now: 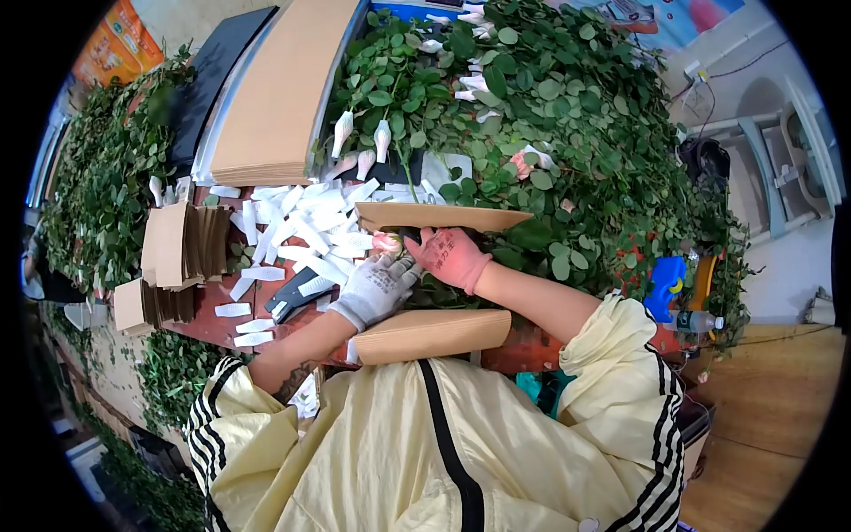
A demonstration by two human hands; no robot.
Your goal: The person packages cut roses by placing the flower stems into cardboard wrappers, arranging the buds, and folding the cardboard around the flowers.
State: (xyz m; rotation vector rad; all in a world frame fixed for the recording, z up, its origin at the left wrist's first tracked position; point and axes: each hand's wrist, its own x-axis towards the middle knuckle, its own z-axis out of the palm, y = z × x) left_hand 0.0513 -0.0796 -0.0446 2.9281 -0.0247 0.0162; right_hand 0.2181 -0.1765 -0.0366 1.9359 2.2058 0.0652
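Leafy stems (612,168) heaped over far right of red table (202,323). Long cardboard stack (275,97) beside them. Cardboard sheet (434,215) beyond hands, cardboard bundle (434,337) nearer body. Right hand (450,259), red glove, fingers bent; left hand (372,289), pale glove, fingers at rose (386,242); cannot tell either grip. Rose lies between cardboard pieces.

Rose (385,241) partly hidden by left hand (376,289), orange bag (117,44) cut off

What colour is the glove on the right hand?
The right glove is coral red with darker printing, best seen in the head view.
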